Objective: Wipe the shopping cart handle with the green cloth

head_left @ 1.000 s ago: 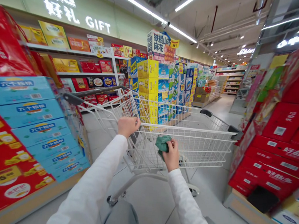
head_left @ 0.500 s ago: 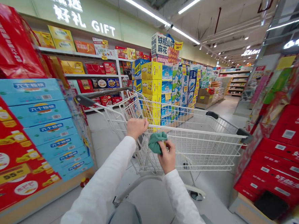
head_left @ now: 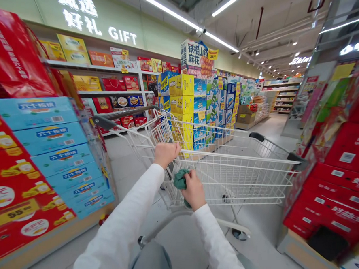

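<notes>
We grip cart (head_left: 239, 157) in left hand (head_left: 166, 154), cloth (head_left: 180, 178) in right hand (head_left: 195, 191); floor (head_left: 187, 244) below, shelves (head_left: 90, 66) beyond, boxes (head_left: 58, 133) either side.

On the green wall (head_left: 156, 41), white lettering (head_left: 122, 35) read "甄选好礼 GIFT" below the upper edge. A box (head_left: 188, 56) atop the yellow-and-blue stack (head_left: 183, 106) said "铁棍山药麻花" and "TIEGUN" (a second pink-band word began "MAHU"), its yellow tag (head_left: 212, 54) showing "36". Light-blue cartons (head_left: 59, 153) bore "六个核桃" near their upper edges. A yellow price sign (head_left: 12, 213) on the left red cartons (head_left: 15, 187) showed "55". A distant lit sign (head_left: 300, 60) began "Shin".
</notes>
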Demonstrator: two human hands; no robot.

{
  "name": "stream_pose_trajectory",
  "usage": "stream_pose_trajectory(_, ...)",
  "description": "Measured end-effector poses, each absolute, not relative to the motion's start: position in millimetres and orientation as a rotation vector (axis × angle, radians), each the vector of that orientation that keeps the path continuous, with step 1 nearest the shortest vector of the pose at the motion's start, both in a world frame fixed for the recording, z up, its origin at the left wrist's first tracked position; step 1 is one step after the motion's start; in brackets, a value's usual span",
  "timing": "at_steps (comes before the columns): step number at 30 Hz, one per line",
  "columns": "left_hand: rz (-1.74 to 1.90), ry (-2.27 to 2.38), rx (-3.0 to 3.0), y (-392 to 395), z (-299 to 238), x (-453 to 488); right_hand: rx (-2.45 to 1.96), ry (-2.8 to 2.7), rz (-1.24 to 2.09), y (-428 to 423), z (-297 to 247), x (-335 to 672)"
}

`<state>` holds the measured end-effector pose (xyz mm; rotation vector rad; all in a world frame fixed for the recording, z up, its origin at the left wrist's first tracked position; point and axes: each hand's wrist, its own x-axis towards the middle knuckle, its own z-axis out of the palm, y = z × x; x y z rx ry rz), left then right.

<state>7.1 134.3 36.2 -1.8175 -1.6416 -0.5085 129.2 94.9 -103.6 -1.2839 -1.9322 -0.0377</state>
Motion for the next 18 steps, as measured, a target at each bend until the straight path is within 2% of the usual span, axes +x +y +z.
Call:
stream_pose_trajectory(12,-0.536,-1.634,-1.753,136.4,38.9,-9.7,-1.13,-1.911,-0.297,85.8,-117.4,154.0)
stream_pose_trajectory(18,-0.532,-1.663,-1.73,137.4,38.5,-17.2,-1.238,-1.977,-0.326,97.2,-135.3,145.9)
